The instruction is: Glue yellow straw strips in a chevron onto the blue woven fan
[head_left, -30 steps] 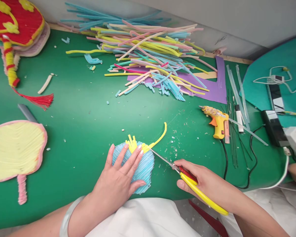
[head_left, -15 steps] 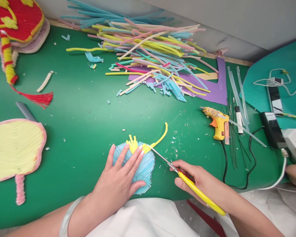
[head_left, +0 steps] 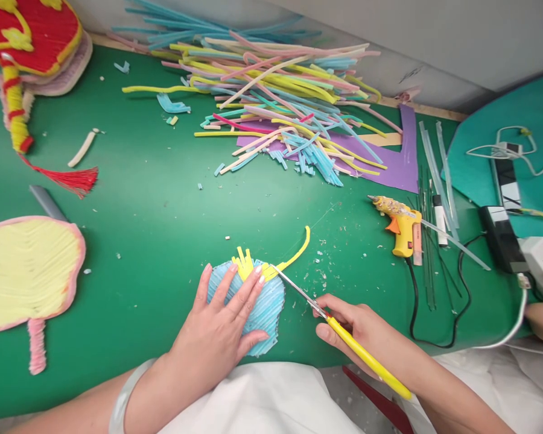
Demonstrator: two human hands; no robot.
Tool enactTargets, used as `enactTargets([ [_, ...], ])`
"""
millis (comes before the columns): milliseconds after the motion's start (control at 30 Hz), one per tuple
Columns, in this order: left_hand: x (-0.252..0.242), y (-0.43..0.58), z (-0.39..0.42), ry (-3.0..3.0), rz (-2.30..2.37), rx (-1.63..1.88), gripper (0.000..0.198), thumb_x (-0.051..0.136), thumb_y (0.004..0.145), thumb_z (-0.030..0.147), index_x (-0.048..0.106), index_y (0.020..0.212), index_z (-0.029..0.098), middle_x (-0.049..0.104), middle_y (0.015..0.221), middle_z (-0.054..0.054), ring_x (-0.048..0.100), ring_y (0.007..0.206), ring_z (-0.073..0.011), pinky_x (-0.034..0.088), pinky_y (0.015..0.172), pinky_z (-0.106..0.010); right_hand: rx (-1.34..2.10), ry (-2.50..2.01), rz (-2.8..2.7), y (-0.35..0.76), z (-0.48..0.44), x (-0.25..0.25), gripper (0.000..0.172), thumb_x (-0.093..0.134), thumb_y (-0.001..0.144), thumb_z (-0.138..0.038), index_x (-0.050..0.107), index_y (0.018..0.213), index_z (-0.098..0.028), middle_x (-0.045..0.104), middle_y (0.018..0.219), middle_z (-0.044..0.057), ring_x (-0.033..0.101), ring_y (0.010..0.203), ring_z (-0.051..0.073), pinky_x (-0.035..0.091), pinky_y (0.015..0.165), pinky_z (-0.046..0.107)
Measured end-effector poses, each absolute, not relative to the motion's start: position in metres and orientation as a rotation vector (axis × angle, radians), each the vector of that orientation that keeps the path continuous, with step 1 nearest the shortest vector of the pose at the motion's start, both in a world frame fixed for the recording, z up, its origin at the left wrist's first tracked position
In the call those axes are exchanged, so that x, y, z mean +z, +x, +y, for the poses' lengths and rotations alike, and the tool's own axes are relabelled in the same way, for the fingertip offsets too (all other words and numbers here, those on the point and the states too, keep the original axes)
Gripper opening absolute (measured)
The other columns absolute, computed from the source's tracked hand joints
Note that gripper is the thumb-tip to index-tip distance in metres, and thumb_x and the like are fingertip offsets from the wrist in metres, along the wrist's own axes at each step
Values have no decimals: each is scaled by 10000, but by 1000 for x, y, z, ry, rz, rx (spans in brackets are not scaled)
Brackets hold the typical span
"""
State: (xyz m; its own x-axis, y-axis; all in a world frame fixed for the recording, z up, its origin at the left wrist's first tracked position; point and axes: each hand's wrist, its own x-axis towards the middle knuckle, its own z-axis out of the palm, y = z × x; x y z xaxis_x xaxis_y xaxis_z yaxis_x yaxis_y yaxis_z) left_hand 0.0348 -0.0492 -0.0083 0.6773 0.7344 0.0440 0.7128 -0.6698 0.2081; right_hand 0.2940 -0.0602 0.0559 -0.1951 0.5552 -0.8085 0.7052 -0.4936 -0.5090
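My left hand (head_left: 226,319) lies with its fingers spread on a rounded blue piece (head_left: 268,313) made of fuzzy strips side by side. Its fingertips press on short yellow strips (head_left: 243,263) at the upper edge of that piece. A longer yellow strip (head_left: 301,248) curves out to the upper right. My right hand (head_left: 359,328) is closed around yellow-handled scissors (head_left: 366,355), their blade tips touching the yellow strip at the edge of the blue piece. The fingers partly hide the handles.
A heap of coloured fuzzy stems (head_left: 289,84) lies at the back. To the right are a yellow glue gun (head_left: 402,226) with a cord and clear glue sticks (head_left: 446,175). A yellow-and-pink fan shape (head_left: 27,277) and a red tassel (head_left: 72,179) lie at left.
My right thumb has moved slightly left and the scissor handles have come closer together. The loose end of the yellow strip has shifted a little right. My left hand stays in place.
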Motion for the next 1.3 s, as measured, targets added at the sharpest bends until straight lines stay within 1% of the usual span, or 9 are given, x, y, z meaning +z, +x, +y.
enactTargets([
  [167,-8,35,-49,2706,1189,194,680,418,928,671,565,1387,192,417,1528,20,442,1333,-366,-80,1217,-567,-1764,1930,1516,295,-60,53,293,511,875,-531,522,882,-238,338,584,-91,243,559,106,229,520,238],
  [433,-9,35,-48,2718,1180,182,682,423,930,665,547,1403,190,406,1537,7,433,1342,-368,-74,1214,-581,-1726,1916,1556,295,-59,50,301,496,886,-536,519,873,-236,322,584,-90,237,561,105,227,519,240],
  [700,-10,35,-49,2711,1189,159,684,391,938,672,539,1409,199,401,1542,10,412,1355,-372,-72,1209,-589,-1687,1940,1598,299,-64,43,357,526,874,-586,536,863,-229,311,584,-90,222,562,105,214,504,241],
  [933,-10,34,-51,2690,1188,177,679,426,926,671,522,1424,219,445,1524,-20,420,1359,-378,-24,1203,-609,-1628,1982,1691,300,-64,40,341,542,871,-565,530,811,-229,331,576,-86,239,559,105,223,504,238],
  [1033,-10,34,-50,2679,1189,190,680,435,923,672,523,1423,220,457,1516,-26,423,1359,-377,-20,1203,-610,-1614,1988,1706,303,-64,45,311,588,849,-546,572,835,-235,344,570,-85,250,555,105,234,499,232],
  [1133,-10,34,-50,2668,1191,200,675,416,933,668,531,1417,212,437,1525,-6,422,1359,-375,-44,1207,-594,-1596,2062,1706,311,-67,52,338,602,830,-572,613,903,-242,342,567,-82,254,542,108,255,482,227],
  [1200,-10,34,-50,2658,1194,204,675,400,940,667,532,1416,207,419,1532,6,419,1361,-374,-53,1209,-587,-1454,2229,1732,320,-68,53,392,596,814,-613,623,953,-248,371,561,-75,287,522,111,288,481,230],
  [1267,-9,34,-49,2650,1198,214,674,385,945,665,530,1417,206,412,1535,11,418,1363,-370,-53,1211,-582,-1154,2457,1719,331,-68,50,453,593,786,-657,623,1001,-260,459,575,-58,372,507,123,342,503,242],
  [1300,-9,34,-49,2648,1199,220,674,380,948,664,528,1418,205,413,1534,12,419,1362,-369,-52,1212,-580,-987,2550,1677,336,-67,47,480,598,770,-673,621,1027,-269,525,608,-41,436,516,136,372,524,253],
])
